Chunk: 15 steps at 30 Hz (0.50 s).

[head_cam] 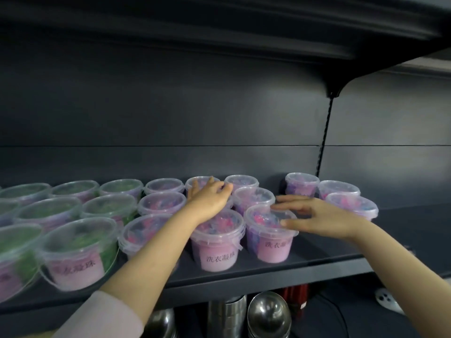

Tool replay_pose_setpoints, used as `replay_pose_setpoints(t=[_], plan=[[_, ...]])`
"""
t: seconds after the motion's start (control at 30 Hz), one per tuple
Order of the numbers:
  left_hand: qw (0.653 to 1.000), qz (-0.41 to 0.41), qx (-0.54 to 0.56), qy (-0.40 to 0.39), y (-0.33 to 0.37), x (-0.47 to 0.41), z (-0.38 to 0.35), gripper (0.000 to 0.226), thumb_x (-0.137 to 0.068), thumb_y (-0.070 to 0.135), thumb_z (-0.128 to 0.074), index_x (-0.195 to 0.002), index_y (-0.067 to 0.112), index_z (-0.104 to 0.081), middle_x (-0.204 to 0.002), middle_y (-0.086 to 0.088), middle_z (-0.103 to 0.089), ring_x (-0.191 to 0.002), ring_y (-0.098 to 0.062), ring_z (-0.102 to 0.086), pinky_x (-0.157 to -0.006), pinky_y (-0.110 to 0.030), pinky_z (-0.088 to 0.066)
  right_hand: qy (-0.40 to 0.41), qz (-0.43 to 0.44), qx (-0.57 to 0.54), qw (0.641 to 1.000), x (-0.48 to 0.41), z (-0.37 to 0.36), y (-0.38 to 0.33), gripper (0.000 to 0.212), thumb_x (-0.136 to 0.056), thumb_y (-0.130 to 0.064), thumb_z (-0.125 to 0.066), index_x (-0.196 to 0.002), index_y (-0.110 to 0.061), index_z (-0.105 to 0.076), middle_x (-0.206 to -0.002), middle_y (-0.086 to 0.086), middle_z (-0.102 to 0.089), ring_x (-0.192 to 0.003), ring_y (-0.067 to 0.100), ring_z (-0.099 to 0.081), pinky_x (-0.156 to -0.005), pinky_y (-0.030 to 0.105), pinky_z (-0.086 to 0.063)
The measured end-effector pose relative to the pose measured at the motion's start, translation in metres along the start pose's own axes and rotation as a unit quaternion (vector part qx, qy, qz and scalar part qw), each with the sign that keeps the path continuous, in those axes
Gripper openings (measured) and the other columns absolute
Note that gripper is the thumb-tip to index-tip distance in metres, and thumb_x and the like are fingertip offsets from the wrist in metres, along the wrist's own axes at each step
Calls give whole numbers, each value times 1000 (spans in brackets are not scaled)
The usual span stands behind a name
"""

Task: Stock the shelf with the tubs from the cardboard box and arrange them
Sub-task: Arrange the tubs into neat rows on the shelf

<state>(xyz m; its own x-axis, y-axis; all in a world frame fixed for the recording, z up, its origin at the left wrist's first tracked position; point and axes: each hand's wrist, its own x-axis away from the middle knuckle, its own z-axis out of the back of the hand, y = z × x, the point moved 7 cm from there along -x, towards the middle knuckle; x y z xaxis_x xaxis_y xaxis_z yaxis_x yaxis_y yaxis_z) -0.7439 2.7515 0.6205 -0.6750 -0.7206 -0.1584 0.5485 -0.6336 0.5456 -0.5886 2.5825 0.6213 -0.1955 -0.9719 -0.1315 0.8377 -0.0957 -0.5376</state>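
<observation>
Several clear lidded tubs stand in rows on the dark shelf [317, 262]. The ones on the left hold green contents [80, 252]; those in the middle hold pink and blue contents [217, 252]. My left hand [210, 198] lies palm down on a middle-row tub that it mostly hides, fingers curled over its far rim. My right hand [317, 215] reaches from the right with spread, straight fingers and touches the lid of the front right tub [273, 250]. A group of three tubs [302, 186] stands apart further right. No cardboard box is in view.
The upper shelf [268, 28] hangs low overhead. A slotted upright [324, 132] runs down the back panel. Bare shelf lies right of the tubs. Below the shelf stand metal pots [268, 315], a red item [296, 298] and a white socket strip [386, 297].
</observation>
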Motion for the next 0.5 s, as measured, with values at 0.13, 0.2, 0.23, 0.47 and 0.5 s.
replay_pose_setpoints(t=[0.13, 0.2, 0.23, 0.47, 0.5], plan=[[992, -54, -97, 58, 20, -2, 6, 41, -98, 49, -30, -129, 33, -53, -158, 6, -20, -148, -26, -2, -118, -48, -10, 90, -4, 73, 993, 16, 42, 35, 43, -77, -59, -62, -119, -48, -59, -145, -20, -41, -134, -6, -32, -111, 20, -20], [987, -100, -105, 66, 45, 0, -3, 39, -99, 43, -35, -130, 29, -54, -156, 6, -26, -147, -21, -11, -118, -40, -13, 119, -26, 110, 986, 26, 67, 66, 36, -84, -43, -66, -119, -39, -62, -144, -13, -45, -133, 2, -38, -109, 18, -20], [985, -123, -106, 65, 60, 2, -11, 39, -99, 40, -36, -130, 27, -55, -155, 5, -30, -146, -19, -15, -118, -36, -12, 127, -46, 120, 984, 31, 78, 84, 35, -86, -38, -66, -121, -34, -63, -143, -10, -47, -133, 7, -40, -108, 19, -23], [983, -102, -155, -12, 126, -11, -82, 47, -101, 42, -27, -143, 25, -41, -158, 4, -21, -147, -18, -11, -116, -37, -10, 89, -97, 122, 984, 42, 105, 169, 31, -88, -42, -63, -118, -37, -65, -136, -10, -56, -126, 13, -49, -105, 26, -34], [983, -83, -162, -18, 123, -16, -89, 49, -101, 43, -25, -144, 24, -38, -158, 2, -21, -147, -19, -11, -117, -38, -10, 87, -85, 110, 986, 41, 105, 172, 28, -86, -44, -64, -114, -40, -66, -133, -11, -57, -125, 11, -50, -105, 26, -35]])
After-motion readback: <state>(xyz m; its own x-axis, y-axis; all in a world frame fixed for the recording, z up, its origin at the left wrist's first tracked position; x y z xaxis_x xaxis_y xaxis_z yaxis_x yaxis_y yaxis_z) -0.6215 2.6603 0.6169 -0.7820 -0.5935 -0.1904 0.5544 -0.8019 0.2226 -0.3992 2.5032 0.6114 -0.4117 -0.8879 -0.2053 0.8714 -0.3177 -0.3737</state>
